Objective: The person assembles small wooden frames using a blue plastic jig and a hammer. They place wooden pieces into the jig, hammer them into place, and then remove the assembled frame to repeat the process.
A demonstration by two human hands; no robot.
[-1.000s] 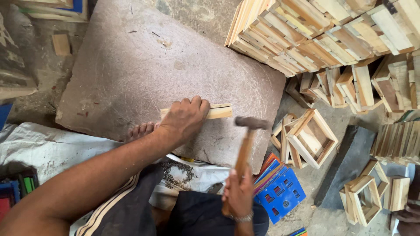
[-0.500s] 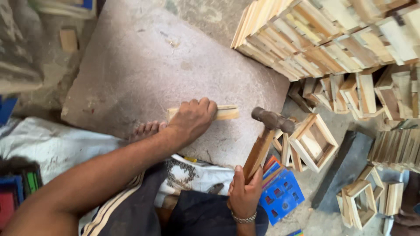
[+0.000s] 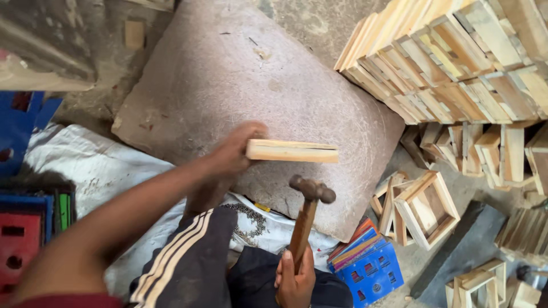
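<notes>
Pale rectangular wooden block (image 3: pixel 292 151) hangs over the grey stone slab (image 3: pixel 228 85), left hand (image 3: pixel 237 153) pinching its end; right hand (image 3: pixel 295 276), below, clenches the wooden-handled hammer (image 3: pixel 305 219).

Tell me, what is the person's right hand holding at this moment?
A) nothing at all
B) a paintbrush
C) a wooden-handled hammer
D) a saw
C: the right hand grips the wooden handle of a hammer whose dark metal head points up, while the left hand holds a wooden strip above the stone slab.
</notes>
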